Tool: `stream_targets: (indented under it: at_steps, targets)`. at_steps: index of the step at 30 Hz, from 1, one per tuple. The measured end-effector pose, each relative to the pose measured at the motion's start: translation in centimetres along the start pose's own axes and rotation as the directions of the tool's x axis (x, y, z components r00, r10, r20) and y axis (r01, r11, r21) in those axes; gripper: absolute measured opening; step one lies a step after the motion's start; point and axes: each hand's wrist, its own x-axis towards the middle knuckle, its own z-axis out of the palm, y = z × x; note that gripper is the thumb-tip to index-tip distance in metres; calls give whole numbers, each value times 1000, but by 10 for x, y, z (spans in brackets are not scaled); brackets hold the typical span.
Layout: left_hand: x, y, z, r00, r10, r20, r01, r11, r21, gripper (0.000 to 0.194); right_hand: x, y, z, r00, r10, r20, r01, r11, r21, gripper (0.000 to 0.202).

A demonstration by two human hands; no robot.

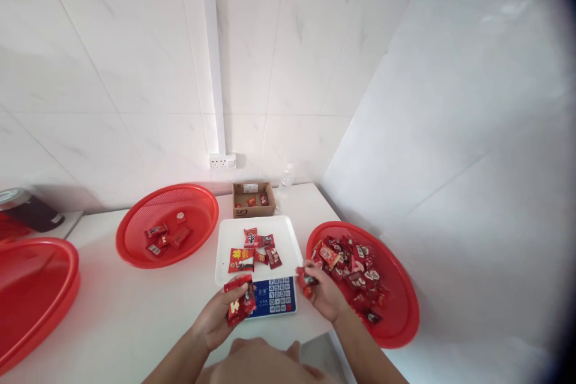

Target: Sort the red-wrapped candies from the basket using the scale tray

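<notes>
My left hand (pixel 220 315) is closed around red candy packets (pixel 240 300) in front of a digital scale (pixel 274 297) with a blue keypad. My right hand (pixel 324 294) pinches a small red candy packet (pixel 306 279) between the scale and the right basket. The scale's white tray (pixel 288 234) bears several wrapped packets, among them a larger red and yellow one (pixel 242 260). To the right, a red plastic basket (pixel 407 300) holds many red and brown packets, partly hidden by my right forearm.
Left of the scale stands a red basket (pixel 130 216) with several packets. An open cardboard box (pixel 254 211) sits behind the tray, beside a clear bottle (pixel 287 176). Another red basket (pixel 67 276) and a dark cylinder (pixel 33 210) are at far left. A wall (pixel 450 162) rises on the right.
</notes>
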Motion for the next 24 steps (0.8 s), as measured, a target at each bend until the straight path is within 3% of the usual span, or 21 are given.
stream_targets:
  at_steps: [3,7,9,12,14,20,24]
  targets:
    - [-1,-3,4,999,-12,38,10,999,34,28,-4,24,20,974,127,186,-94,980,-178,40]
    - [-5,-10,8,994,7,110,-29,980,196,36,-11,35,39,906,264,330,-109,900,-421,55]
    - [-5,-12,11,990,39,138,-77,958,276,39,-14,35,45,899,289,328,-88,854,-513,56]
    - [-5,-14,14,986,85,141,-129,930,344,47,-17,34,51,928,277,251,-73,793,-605,51]
    - [-4,-15,14,987,91,130,-133,921,366,53,-18,36,52,940,259,223,-73,789,-610,49]
    - [-3,-15,9,986,45,159,-98,934,344,52,-18,38,50,926,245,287,-83,874,-478,48]
    - [-3,-9,4,994,17,108,-39,979,199,45,-16,35,46,934,255,251,-145,911,-387,47]
